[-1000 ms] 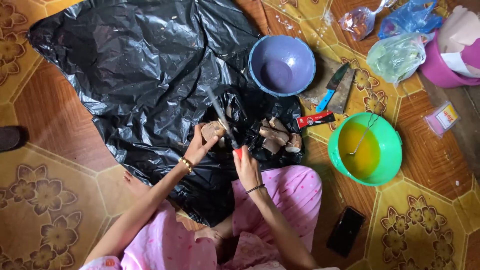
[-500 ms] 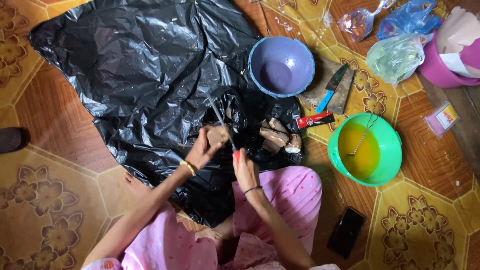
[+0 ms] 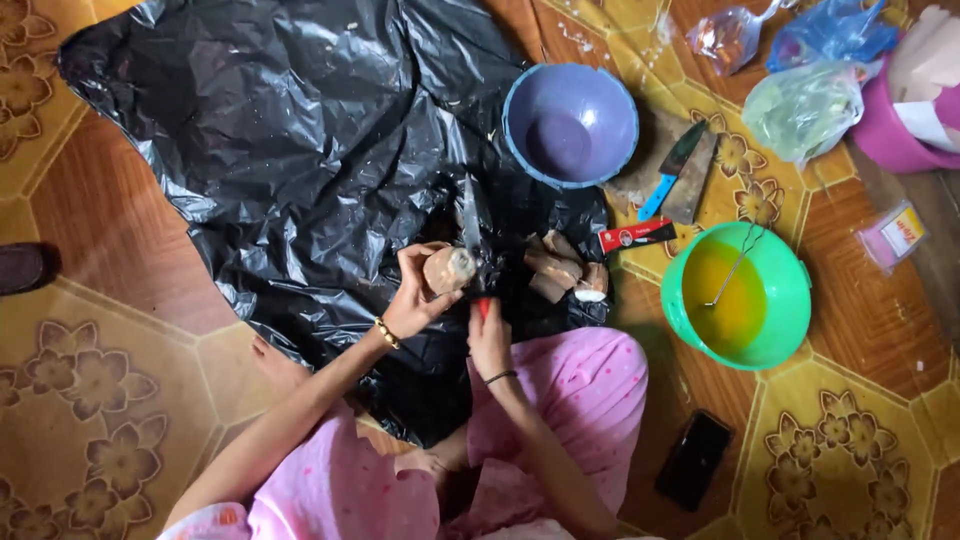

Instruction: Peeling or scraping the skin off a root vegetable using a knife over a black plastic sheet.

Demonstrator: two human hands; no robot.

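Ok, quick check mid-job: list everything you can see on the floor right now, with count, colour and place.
plastic sheet: one, black, spread over the tiled floor
root pieces: several, brown, on the sheet right of the hands
blue bowl: one, top centre
green bowl: one, yellow liquid and a wire utensil inside, right
spare knife: one, blue handle, on a wooden board
plastic bags: about three, clear, blue, greenish, top right
pink tub: one, far right edge
phone: one, black, bottom right
left hand: holds a brown root
right hand: grips a red-handled knife
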